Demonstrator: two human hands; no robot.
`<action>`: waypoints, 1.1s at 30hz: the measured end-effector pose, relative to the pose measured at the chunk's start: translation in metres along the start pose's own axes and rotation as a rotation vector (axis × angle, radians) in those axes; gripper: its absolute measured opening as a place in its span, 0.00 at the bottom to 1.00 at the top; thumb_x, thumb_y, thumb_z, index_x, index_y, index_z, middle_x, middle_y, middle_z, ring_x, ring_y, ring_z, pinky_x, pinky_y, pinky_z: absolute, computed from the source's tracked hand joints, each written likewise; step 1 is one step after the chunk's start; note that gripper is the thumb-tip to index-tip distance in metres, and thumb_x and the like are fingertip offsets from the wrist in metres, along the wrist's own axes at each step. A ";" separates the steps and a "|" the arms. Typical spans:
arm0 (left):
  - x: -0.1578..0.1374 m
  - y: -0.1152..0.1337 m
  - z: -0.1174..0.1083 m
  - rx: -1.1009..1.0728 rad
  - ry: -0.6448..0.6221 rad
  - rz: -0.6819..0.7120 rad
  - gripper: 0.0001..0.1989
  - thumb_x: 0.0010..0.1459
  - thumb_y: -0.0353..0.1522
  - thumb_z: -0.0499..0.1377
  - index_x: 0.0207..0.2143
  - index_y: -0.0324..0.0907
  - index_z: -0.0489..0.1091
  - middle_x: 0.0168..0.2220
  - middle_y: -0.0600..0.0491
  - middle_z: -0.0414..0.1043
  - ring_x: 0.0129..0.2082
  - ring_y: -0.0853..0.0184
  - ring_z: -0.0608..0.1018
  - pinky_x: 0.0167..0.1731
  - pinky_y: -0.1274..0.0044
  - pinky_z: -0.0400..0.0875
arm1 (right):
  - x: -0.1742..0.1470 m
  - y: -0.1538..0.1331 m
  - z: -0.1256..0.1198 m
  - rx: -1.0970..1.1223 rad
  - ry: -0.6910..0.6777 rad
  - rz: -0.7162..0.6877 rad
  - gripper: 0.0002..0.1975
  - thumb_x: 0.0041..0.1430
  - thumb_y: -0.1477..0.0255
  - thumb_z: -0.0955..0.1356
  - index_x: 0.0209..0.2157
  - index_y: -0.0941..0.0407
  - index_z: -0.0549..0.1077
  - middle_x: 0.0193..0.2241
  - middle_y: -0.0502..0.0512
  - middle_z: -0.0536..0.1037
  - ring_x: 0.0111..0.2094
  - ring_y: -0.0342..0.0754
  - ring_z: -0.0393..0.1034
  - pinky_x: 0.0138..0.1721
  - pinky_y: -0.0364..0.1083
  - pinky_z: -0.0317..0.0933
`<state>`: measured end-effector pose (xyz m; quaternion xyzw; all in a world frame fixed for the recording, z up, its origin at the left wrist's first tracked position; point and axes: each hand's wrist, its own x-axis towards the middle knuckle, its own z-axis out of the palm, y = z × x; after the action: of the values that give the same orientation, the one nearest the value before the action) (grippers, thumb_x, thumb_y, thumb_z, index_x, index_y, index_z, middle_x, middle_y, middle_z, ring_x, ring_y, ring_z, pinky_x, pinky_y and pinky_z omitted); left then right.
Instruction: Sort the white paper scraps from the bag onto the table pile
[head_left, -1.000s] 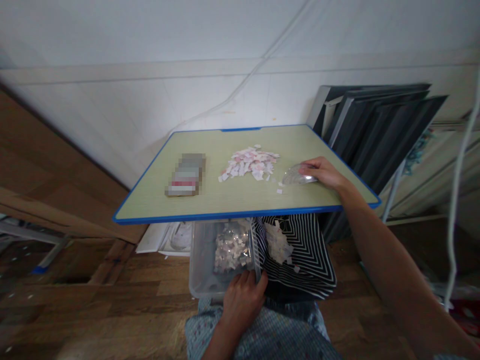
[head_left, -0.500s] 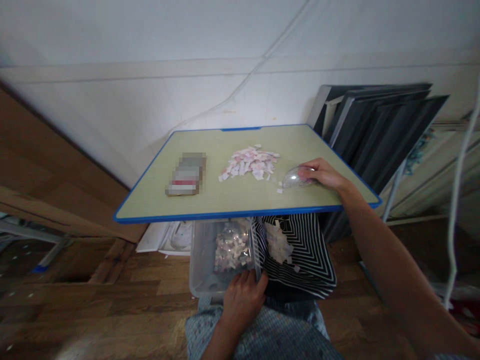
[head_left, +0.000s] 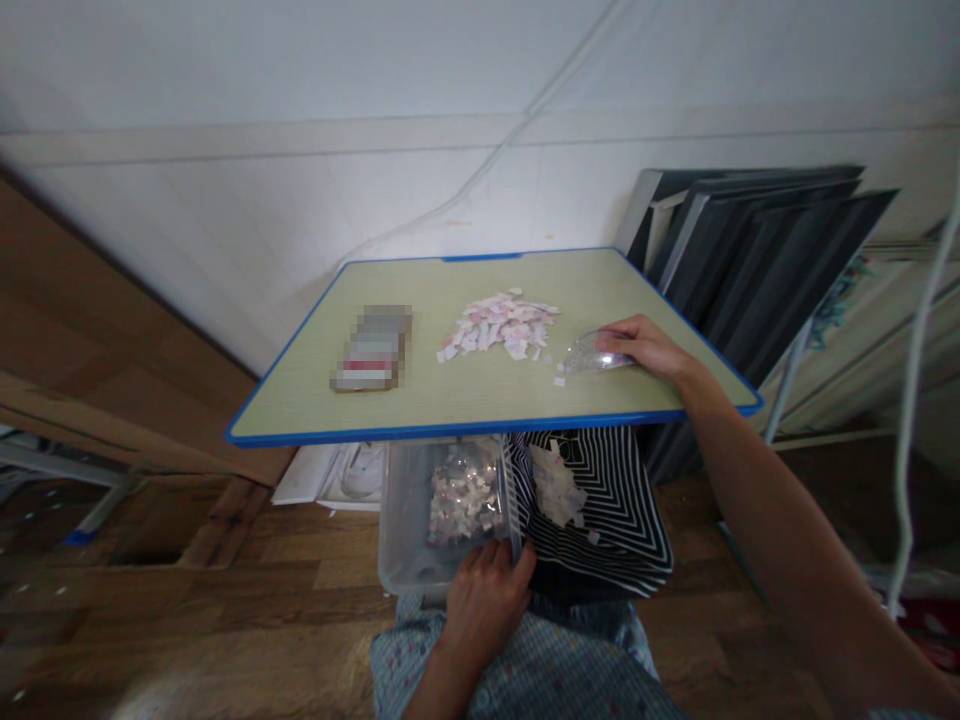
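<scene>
My right hand (head_left: 636,341) is closed on a clear, curved plastic piece (head_left: 589,354) near the right side of a small table (head_left: 442,405). The piece looks like a shallow see-through shell, and its lower edge is at the tabletop. To its left lies a heap of small white and pinkish paper scraps (head_left: 501,325), with a few loose bits between. My left hand (head_left: 491,590) is curled over the near right rim of a translucent plastic bin (head_left: 405,560) below the table. Inside the bin are shiny clear pieces and pale scraps (head_left: 465,495).
A pixelated rectangular object (head_left: 371,350) lies on the table's left. Beside the bin, a black-and-white striped bag (head_left: 622,500) holds more paper scraps (head_left: 555,485). Dark flat panels (head_left: 757,250) lean against the wall at right. Cardboard (head_left: 112,300) stands at left.
The clear piece has tipped slightly in my right hand, and its bright reflection has shifted. My left hand stays at the bin's rim.
</scene>
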<state>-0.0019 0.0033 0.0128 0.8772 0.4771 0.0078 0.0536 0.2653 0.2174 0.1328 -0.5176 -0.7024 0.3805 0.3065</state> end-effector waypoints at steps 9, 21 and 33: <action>-0.001 0.000 -0.001 -0.010 -0.007 0.001 0.22 0.49 0.28 0.59 0.48 0.43 0.60 0.35 0.50 0.68 0.35 0.61 0.70 0.32 0.72 0.67 | -0.002 -0.004 0.002 0.000 -0.022 -0.008 0.19 0.43 0.57 0.68 0.18 0.61 0.67 0.13 0.48 0.62 0.16 0.37 0.52 0.19 0.42 0.42; -0.001 0.000 0.002 0.000 0.011 -0.001 0.22 0.50 0.29 0.59 0.48 0.42 0.60 0.35 0.50 0.68 0.35 0.61 0.70 0.33 0.71 0.67 | 0.000 -0.003 0.002 -0.053 -0.099 -0.034 0.21 0.43 0.55 0.67 0.19 0.61 0.69 0.13 0.48 0.63 0.17 0.38 0.53 0.19 0.41 0.45; -0.001 0.000 0.000 -0.006 0.020 0.001 0.21 0.50 0.27 0.57 0.48 0.42 0.60 0.35 0.50 0.67 0.35 0.62 0.70 0.33 0.72 0.67 | -0.002 -0.004 0.003 -0.027 -0.136 -0.051 0.21 0.42 0.55 0.68 0.22 0.62 0.72 0.15 0.49 0.66 0.18 0.38 0.56 0.19 0.40 0.47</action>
<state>-0.0022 0.0024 0.0125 0.8772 0.4770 0.0180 0.0516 0.2618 0.2141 0.1342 -0.4767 -0.7396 0.3974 0.2604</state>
